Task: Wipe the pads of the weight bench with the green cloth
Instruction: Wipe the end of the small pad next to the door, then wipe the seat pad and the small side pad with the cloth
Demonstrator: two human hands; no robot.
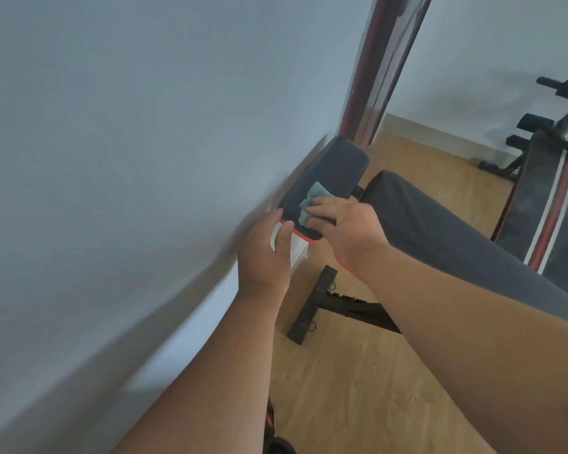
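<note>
Green cloth [86, 200] pressed flat onto black bench pad [328, 178] by right hand [345, 228], near pad edge gripped by left hand [265, 253], hands close together, wooden floor [358, 381] below.
</note>
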